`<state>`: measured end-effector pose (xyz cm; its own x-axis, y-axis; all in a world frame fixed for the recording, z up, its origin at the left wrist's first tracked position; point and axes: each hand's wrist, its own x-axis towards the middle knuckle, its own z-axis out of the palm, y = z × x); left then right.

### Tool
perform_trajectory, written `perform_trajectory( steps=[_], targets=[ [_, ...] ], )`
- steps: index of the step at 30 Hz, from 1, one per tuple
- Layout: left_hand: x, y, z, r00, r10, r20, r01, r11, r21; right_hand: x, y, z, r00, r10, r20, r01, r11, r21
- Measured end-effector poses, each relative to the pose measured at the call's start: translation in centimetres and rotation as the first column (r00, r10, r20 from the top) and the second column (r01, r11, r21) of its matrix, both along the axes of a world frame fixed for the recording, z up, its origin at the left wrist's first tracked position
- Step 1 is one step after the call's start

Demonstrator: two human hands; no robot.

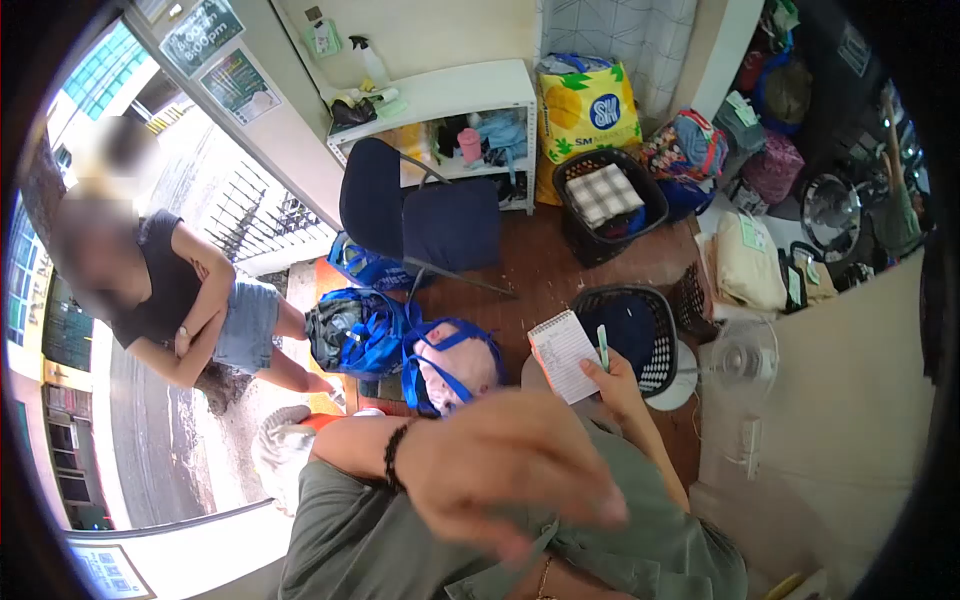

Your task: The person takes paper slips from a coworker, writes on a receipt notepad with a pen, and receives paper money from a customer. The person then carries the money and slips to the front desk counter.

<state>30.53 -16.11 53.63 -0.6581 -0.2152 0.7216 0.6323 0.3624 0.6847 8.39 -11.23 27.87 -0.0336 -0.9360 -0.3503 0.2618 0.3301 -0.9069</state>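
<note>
My right hand point(622, 385) grips a small spiral notepad point(565, 355) with handwriting on its lined page. A light-coloured pen point(603, 346) stands up between the fingers of the same hand, against the pad's right edge. My left hand point(510, 470) is close to the camera, in front of my green shirt point(400, 530), and blurred. Its fingers bend downward, with the thumb apart from them, and I see nothing in it. A dark beaded bracelet point(393, 455) circles that wrist.
Blue bags point(365, 335) of laundry stand left of centre, beside a dark folding chair point(450, 220). Black baskets point(660, 345) are beyond the notepad, and a fan point(745, 360) is at right. Outside the opening stands a person point(165, 290) with folded arms.
</note>
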Motion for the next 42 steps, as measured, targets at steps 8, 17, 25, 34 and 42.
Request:
perform_trajectory(
  steps=[8, 17, 25, 34, 42],
  targets=[
    [-14.2, -15.1, 1.8, 0.715, -0.070, -0.696, 0.013, 0.996, -0.086, -5.2, -19.9, -0.8, 0.991, 0.131, 0.011, -0.130, 0.991, -0.036],
    [-17.8, -26.0, 2.8, 0.757, -0.362, -0.544, 0.574, 0.766, 0.290, -15.8, -36.9, 0.8, 0.990, -0.043, -0.131, 0.029, 0.994, -0.108],
    [-19.6, -35.3, 4.8, 0.807, 0.053, -0.588, 0.146, 0.947, 0.286, -16.3, -42.4, 1.4, 0.996, -0.017, -0.084, 0.012, 0.998, -0.068],
    [-22.9, -49.0, 2.9, 0.764, -0.023, -0.645, 0.077, 0.995, 0.056, -18.3, -47.2, 1.4, 0.968, -0.180, -0.176, 0.185, 0.983, 0.017],
    [-20.6, -64.2, 2.7, 0.538, 0.112, -0.836, -0.184, 0.983, 0.012, -18.6, -63.8, 2.1, 0.911, -0.103, -0.400, 0.121, 0.992, 0.020]
  ],
)
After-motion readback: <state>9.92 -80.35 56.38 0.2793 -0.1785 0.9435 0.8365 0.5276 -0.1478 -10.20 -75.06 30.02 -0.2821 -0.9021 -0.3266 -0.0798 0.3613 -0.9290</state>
